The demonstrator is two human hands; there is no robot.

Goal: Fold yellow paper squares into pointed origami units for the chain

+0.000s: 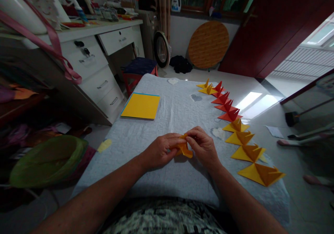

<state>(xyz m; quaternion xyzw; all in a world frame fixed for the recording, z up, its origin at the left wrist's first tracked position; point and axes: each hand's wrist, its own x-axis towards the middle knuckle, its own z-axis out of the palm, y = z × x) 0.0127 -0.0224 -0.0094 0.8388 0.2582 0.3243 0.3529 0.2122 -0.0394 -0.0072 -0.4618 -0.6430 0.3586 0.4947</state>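
A partly folded piece of yellow-orange paper [185, 151] is held between both hands above the cloth-covered table. My left hand [164, 150] pinches its left side, fingers closed over it. At its upper right edge, the thumb and fingertips of my right hand [203, 144] press the paper together. Fingers hide part of the folds. Farther up and left lies a stack of square paper [141, 106], yellow on top with a blue edge showing. Along the right side runs a row of folded paper cranes, some yellow [247, 153], some red [230, 114].
A pale cloth [172, 105] with heart patches covers the table. On the left stand a white desk [101, 84] with drawers and a green-lined bin [49, 161]. Behind the table are a stool [139, 67], an open washing-machine door [161, 49] and a round wooden board [208, 44].
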